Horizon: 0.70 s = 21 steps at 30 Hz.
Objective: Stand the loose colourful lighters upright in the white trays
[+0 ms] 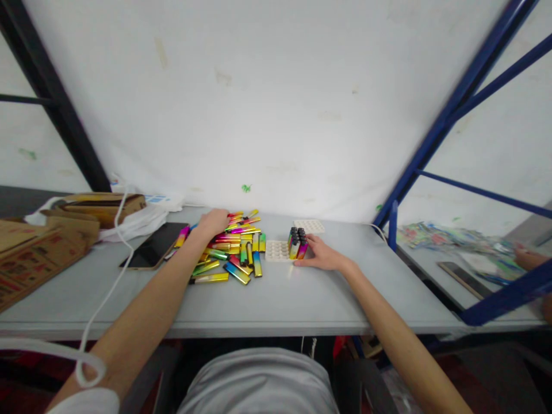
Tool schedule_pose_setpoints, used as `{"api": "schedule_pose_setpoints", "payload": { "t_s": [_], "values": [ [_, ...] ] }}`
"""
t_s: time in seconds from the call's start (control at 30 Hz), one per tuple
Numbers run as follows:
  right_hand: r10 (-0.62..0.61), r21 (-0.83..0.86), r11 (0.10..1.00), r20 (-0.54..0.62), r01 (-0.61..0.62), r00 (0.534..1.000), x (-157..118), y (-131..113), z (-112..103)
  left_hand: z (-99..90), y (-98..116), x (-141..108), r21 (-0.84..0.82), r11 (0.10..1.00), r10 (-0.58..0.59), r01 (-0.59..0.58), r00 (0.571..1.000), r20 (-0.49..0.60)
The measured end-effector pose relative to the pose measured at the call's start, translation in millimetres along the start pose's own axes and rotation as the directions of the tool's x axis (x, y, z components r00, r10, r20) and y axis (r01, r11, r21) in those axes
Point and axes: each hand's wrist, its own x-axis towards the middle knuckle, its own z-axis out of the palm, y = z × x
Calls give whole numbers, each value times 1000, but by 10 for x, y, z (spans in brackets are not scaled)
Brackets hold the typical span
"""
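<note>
Shiny multicoloured lighters (pixel 235 237) lie in a loose pile on the grey table. At the back left of that pile is my left hand (pixel 213 223), its fingertips hidden among the lighters, so any hold there is unclear. To the right of the pile sits a white tray with rows of holes (pixel 277 250). Several lighters with black tops (pixel 298 241) stand upright, packed together at the tray's right end. My right hand (pixel 321 254) curls around that end, thumb in front and fingers behind, steadying it.
A second white holed tray (pixel 309 226) lies near the wall. A dark phone (pixel 157 247) and cardboard boxes (pixel 43 250) are on the left, with a white cable (pixel 103 310) hanging in front. Past the blue frame (pixel 440 138), another person's hand (pixel 528 256) shows beside another phone (pixel 463 279).
</note>
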Motion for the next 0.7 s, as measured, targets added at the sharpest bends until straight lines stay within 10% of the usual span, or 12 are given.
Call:
{"api": "schedule_pose_setpoints", "payload": {
  "t_s": [0.3,0.5,0.6,0.7],
  "values": [
    [-13,-1,1000,13,13,1000,12,-9,-15,-82,49,-87,-93,989,91,-111,977,-192],
    [-26,14,1000,8,26,1000,13,-8,-5,-273,260,-138,-339,886,118,-317,861,-495],
    [-35,24,999,8,35,999,20,5,1,-358,453,-210,-615,692,-3,-378,851,-526],
    [-34,22,999,5,34,999,24,17,3,-394,665,-332,-905,283,-53,-317,937,-345]
  ]
}}
